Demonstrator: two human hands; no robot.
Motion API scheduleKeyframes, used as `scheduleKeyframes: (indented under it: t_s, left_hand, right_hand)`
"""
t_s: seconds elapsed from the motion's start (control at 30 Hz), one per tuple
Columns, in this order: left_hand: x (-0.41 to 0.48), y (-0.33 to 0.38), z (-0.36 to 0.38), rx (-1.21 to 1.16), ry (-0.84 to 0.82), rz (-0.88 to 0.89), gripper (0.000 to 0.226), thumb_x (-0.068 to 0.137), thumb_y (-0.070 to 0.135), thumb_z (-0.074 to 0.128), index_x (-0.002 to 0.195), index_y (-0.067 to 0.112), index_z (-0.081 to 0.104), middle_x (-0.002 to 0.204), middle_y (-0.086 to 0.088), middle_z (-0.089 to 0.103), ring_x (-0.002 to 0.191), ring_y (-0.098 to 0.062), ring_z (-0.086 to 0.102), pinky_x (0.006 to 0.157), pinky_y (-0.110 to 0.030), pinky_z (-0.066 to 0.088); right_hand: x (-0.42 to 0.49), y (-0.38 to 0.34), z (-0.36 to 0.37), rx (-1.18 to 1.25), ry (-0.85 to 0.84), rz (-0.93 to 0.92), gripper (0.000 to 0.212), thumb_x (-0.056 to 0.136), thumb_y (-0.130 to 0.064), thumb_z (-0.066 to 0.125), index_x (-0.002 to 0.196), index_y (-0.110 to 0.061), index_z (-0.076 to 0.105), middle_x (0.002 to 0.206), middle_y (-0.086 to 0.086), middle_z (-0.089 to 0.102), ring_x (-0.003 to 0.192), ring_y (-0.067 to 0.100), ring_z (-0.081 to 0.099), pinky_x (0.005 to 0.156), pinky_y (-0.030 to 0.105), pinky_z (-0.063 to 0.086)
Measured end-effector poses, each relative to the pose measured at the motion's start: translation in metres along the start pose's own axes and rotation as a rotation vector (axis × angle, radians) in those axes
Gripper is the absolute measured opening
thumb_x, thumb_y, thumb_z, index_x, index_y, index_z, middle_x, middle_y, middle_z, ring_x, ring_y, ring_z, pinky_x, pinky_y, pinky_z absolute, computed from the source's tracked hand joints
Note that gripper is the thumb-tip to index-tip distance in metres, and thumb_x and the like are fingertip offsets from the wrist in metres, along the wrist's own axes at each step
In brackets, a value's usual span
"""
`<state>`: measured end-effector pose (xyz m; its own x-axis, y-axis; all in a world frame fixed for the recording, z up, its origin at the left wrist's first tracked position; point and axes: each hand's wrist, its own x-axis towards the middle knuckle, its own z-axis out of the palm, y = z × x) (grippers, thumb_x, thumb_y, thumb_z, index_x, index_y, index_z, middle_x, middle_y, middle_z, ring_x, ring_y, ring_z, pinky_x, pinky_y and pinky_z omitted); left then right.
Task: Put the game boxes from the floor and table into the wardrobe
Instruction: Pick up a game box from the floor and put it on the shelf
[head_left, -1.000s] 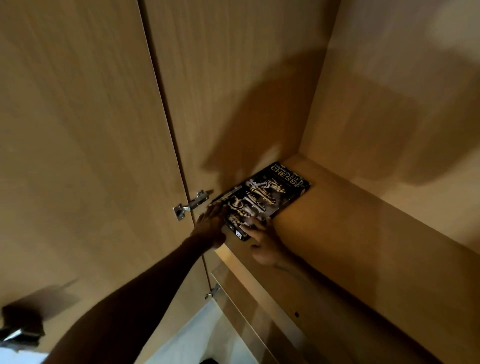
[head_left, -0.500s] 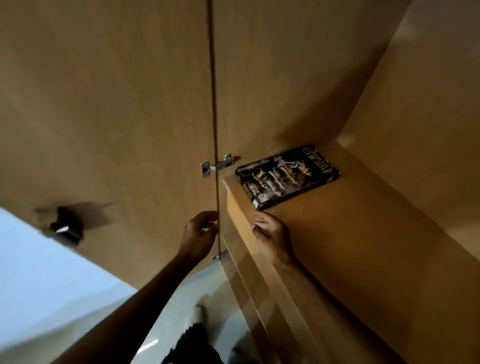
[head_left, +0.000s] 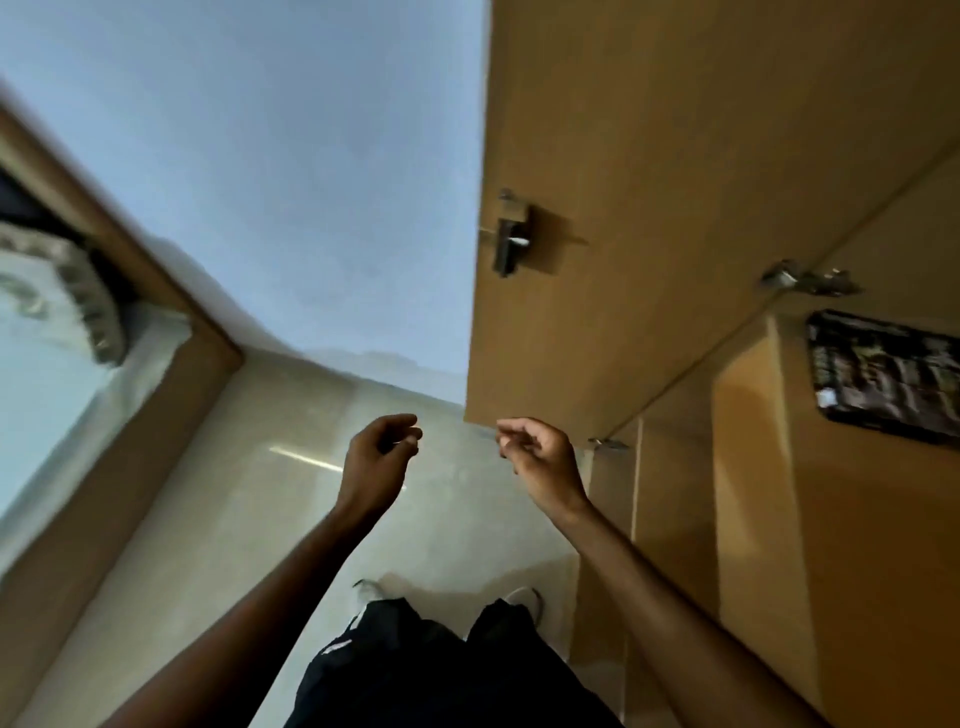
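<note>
A black chess game box (head_left: 885, 376) lies flat on the wooden wardrobe shelf (head_left: 857, 519) at the far right, partly cut off by the frame edge. The wardrobe door (head_left: 623, 156) stands open, with its metal handle (head_left: 511, 244) showing. My left hand (head_left: 376, 462) and my right hand (head_left: 537, 460) hang in mid-air in front of the door's lower edge, well to the left of the box. Both hands hold nothing, and their fingers are loosely curled.
A pale tiled floor (head_left: 260, 519) lies below, with my black trousers (head_left: 441, 670) and white shoes on it. A wooden door frame (head_left: 119, 415) runs along the left. Metal hinges (head_left: 810, 280) sit where the wardrobe door joins the cabinet.
Both hands have let go of the chess box and drawn back from the shelf. The view has swung left, away from the wardrobe, so the box now sits at the right edge.
</note>
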<state>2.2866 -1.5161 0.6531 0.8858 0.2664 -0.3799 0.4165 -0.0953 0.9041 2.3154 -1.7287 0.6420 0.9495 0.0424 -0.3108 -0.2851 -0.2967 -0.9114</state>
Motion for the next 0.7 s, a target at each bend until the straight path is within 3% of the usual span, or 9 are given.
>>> scheduleKeyframes:
  t_s: [0.13,0.43,0.57,0.7]
  left_hand:
    - [-0.010,-0.019,-0.084,-0.069,0.140,-0.012,0.031,0.089,-0.001,0.057,0.113,0.015,0.066,0.099,-0.001,0.073,0.089,-0.013,0.067,0.073,-0.021,0.046]
    - [-0.047,-0.082,-0.297,-0.221,0.469,-0.083,0.029,0.089,-0.004,0.057,0.111,0.013,0.065,0.100,-0.005,0.072,0.090,-0.010,0.067,0.074,-0.010,0.051]
    - [-0.072,-0.114,-0.382,-0.317,0.705,-0.116,0.029,0.088,-0.002,0.060,0.110,0.017,0.066,0.099,-0.004,0.073,0.094,-0.013,0.068,0.083,-0.020,0.054]
    - [-0.100,-0.140,-0.455,-0.421,0.929,-0.185,0.029,0.088,-0.003,0.060,0.111,0.013,0.066,0.098,-0.005,0.073,0.090,-0.012,0.068,0.079,-0.018,0.053]
  right_hand:
    - [-0.001,-0.026,0.087,-0.053,-0.154,-0.019,0.015,0.085,-0.024,0.064,0.097,-0.026,0.072,0.094,-0.004,0.074,0.090,0.014,0.069,0.080,0.032,0.056]
    - [-0.018,-0.095,0.326,-0.191,-0.521,-0.139,0.017,0.090,-0.017,0.064,0.105,-0.018,0.072,0.098,-0.001,0.074,0.090,0.013,0.069,0.078,0.026,0.056]
    - [-0.034,-0.122,0.437,-0.270,-0.759,-0.196,0.016,0.090,-0.014,0.064,0.104,-0.016,0.072,0.097,0.002,0.074,0.088,0.014,0.068,0.074,0.024,0.052]
    - [-0.053,-0.144,0.543,-0.354,-0.974,-0.251,0.016,0.088,-0.012,0.064,0.099,-0.019,0.073,0.093,0.001,0.074,0.082,0.010,0.067,0.075,0.027,0.054]
